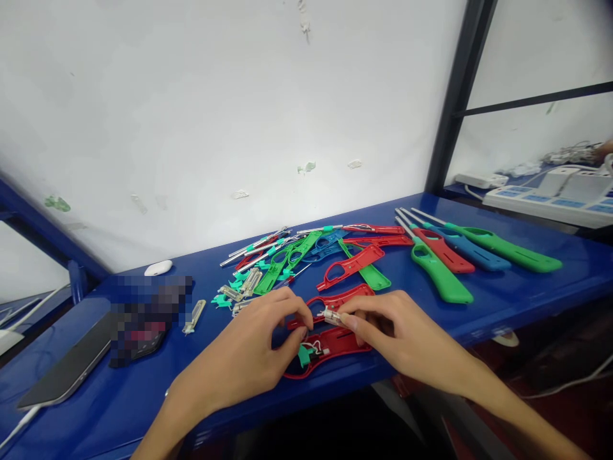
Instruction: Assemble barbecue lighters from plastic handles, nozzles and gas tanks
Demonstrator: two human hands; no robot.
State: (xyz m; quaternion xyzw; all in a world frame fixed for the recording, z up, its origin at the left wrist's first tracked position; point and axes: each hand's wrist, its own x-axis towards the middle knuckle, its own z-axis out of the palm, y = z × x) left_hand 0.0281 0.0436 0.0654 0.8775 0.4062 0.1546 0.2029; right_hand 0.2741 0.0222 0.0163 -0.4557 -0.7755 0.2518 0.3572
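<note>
My right hand [387, 326] pinches a small clear lighter fuel tank [330, 315] between thumb and fingertips. Close to the tank's left end, my left hand [261, 338] has its thumb and index finger brought together; whatever is between them is too small to make out. Below both hands lies a red lighter handle half [342, 340], with a green trigger [304, 355] and white wires inside. Another red handle half [354, 295] lies just behind it, partly covered by my hands.
Loose clear tanks [251, 281], green triggers, metal tubes and handle halves are heaped behind my hands. Several whole lighters [443, 275] lie at right. At left are a single tank [195, 316], a phone [71, 364] and a white oval object [158, 268]. A wall stands behind.
</note>
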